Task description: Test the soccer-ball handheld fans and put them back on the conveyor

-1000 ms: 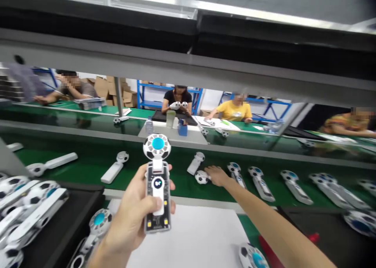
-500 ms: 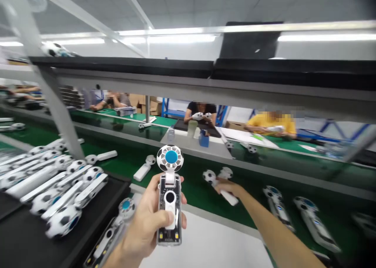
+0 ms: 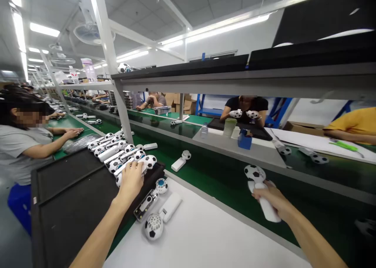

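Note:
My left hand reaches over the near end of a row of football-patterned handheld fans on the black tray. Its fingers curl around one of these fans, which is mostly hidden beneath them. On the right, my right hand grips the white handle of a handheld fan, raised over the green belt with its black-and-white ball head up and to the left. Between the hands, a fan with a white handle lies on the white sheet. Beside it is another fan with a clear, dark-faced handle, against the tray edge.
A single fan lies on the green belt. A grey shelf post rises behind the tray, and a long shelf crosses above. A co-worker sits at left; others work across the line.
My left hand has moved left from the centre, where it held a fan upright, to the tray. My right hand has lifted a fan off the belt. The view has swung left.

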### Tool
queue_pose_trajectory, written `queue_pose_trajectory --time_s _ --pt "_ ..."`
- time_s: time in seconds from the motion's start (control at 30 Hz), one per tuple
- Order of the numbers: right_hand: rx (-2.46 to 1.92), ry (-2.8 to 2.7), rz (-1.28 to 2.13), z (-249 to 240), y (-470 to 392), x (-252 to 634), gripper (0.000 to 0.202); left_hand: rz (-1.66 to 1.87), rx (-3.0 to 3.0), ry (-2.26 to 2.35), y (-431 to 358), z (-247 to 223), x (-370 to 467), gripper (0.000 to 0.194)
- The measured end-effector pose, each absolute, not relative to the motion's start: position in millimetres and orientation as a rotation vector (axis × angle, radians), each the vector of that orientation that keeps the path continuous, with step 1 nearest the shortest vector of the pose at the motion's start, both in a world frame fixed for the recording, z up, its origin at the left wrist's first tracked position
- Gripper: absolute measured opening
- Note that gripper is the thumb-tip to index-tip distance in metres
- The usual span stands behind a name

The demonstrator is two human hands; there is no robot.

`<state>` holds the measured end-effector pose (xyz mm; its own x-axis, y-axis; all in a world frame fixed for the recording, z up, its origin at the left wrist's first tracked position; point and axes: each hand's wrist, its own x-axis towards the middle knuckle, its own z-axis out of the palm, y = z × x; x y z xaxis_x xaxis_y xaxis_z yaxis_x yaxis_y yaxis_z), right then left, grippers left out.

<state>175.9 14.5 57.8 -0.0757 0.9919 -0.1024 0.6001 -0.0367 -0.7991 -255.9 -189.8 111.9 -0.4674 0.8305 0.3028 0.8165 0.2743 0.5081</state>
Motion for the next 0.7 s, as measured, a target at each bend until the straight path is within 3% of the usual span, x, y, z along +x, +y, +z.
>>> queue_pose_trajectory --time_s 0.13,0.23,0.4,0.57,0.7 --pt "-1.479 -1.602 1.245 80 -14 164 0.064 0.946 1.723 2.527 -181 105 -222 0.047" --pt "-1.331 -1.595 1.394 95 -47 151 0.062 0.912 1.909 2.278 -174 93 -171 0.045" --pt "-0.984 -1.579 1.789 134 -107 136 0.052 0.928 2.18 1.64 -146 91 -101 0.089" --pt "-0.68 -1.362 1.926 159 -131 137 0.05 1.093 2.036 1.262 -129 102 -71 0.045" --pt "-0.634 -1.161 1.811 147 -128 144 0.038 1.144 1.587 1.134 -131 102 -47 0.04"
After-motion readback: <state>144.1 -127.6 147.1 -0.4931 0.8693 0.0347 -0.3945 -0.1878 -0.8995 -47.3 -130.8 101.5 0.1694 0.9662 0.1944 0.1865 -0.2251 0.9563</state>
